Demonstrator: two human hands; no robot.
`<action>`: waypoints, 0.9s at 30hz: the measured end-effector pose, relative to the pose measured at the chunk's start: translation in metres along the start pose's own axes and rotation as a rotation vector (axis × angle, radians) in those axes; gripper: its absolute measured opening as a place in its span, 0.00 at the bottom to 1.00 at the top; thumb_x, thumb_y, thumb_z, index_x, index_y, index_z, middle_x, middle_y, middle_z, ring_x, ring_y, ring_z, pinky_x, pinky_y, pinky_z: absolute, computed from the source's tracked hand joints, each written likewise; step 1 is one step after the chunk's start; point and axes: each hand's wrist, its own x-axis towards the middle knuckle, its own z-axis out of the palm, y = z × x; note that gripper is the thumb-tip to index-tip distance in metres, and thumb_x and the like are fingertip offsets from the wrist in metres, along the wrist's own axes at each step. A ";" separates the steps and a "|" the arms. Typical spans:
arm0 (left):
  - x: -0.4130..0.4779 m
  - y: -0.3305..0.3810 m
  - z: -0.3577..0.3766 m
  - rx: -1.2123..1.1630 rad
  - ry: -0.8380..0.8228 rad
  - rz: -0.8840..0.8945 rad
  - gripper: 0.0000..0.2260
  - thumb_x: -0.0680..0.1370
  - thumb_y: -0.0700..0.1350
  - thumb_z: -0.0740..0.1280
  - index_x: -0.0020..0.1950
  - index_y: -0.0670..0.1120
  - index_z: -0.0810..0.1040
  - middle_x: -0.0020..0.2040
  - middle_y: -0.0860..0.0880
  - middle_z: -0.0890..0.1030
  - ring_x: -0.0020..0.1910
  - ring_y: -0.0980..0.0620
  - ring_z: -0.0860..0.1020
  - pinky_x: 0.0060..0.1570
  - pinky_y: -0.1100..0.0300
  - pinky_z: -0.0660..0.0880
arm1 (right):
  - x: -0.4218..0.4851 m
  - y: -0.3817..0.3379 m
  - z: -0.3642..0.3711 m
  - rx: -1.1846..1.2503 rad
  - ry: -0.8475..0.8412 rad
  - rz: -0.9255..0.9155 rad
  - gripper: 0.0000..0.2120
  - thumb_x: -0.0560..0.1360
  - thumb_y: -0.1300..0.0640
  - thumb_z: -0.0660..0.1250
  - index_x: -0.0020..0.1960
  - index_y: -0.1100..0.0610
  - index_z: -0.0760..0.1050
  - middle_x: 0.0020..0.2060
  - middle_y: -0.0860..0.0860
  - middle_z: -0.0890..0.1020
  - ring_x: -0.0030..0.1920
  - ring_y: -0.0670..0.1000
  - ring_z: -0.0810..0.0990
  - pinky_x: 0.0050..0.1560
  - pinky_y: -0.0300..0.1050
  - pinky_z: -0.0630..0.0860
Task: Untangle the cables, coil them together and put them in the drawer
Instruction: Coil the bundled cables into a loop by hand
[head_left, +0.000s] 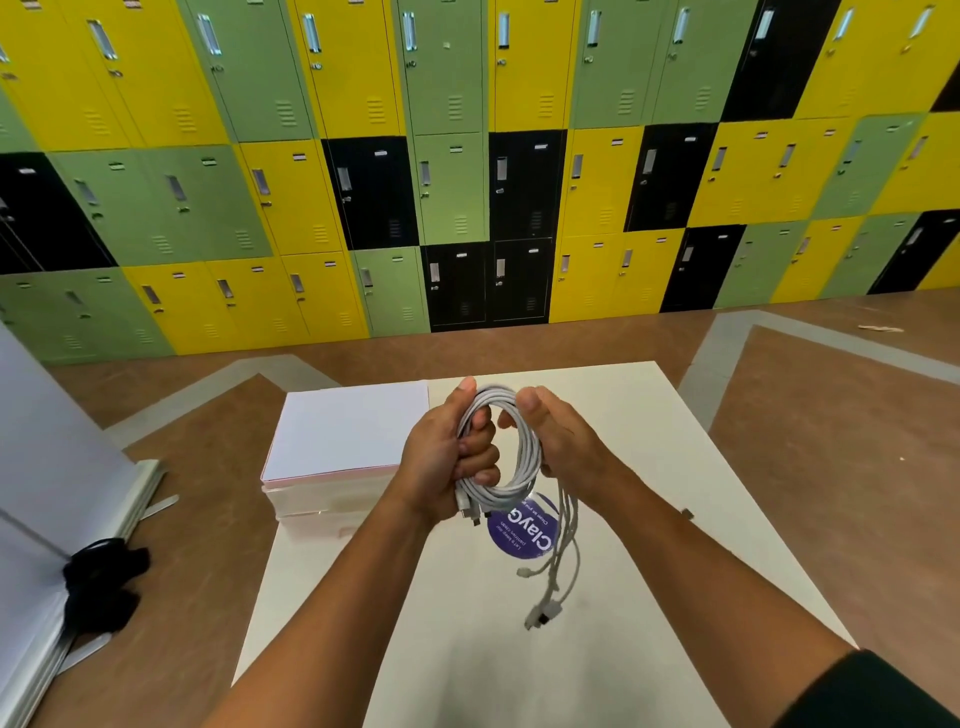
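A bundle of white cables (524, 457) is wound into a round coil held upright above the white table (649, 467). My left hand (447, 457) grips the coil's left side, fingers curled round the strands, with a few plug ends sticking out below the fist. My right hand (558, 441) grips the coil's right side, thumb on top. Several loose cable tails with connectors (545, 603) hang down from the coil over the table. A white drawer unit (348, 431) with a flat top stands on the table's left part, its front hidden.
A round purple sticker (524, 540) lies on the table under the coil. Brown floor surrounds the table. A wall of yellow, green and black lockers (467, 182) stands behind. A white board with a black cloth (104, 582) leans at the left.
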 end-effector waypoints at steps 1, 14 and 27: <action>0.000 0.000 -0.001 -0.005 0.010 0.007 0.22 0.82 0.58 0.59 0.33 0.47 0.71 0.24 0.51 0.60 0.20 0.56 0.57 0.24 0.63 0.60 | 0.002 -0.001 0.000 -0.021 -0.011 -0.001 0.24 0.76 0.32 0.58 0.48 0.53 0.75 0.34 0.45 0.76 0.33 0.41 0.74 0.37 0.41 0.70; -0.001 -0.013 0.007 0.084 0.065 0.176 0.13 0.80 0.50 0.65 0.38 0.47 0.73 0.25 0.51 0.59 0.21 0.57 0.58 0.25 0.62 0.61 | 0.004 -0.004 -0.001 -0.250 0.002 -0.003 0.12 0.82 0.45 0.60 0.47 0.53 0.72 0.34 0.52 0.81 0.32 0.47 0.77 0.37 0.51 0.76; -0.004 -0.016 0.015 0.037 0.101 0.174 0.19 0.82 0.51 0.62 0.31 0.50 0.71 0.25 0.51 0.58 0.21 0.56 0.56 0.25 0.62 0.60 | -0.009 0.006 0.006 -0.116 0.106 0.019 0.14 0.81 0.44 0.61 0.47 0.55 0.75 0.33 0.53 0.81 0.33 0.52 0.80 0.39 0.56 0.78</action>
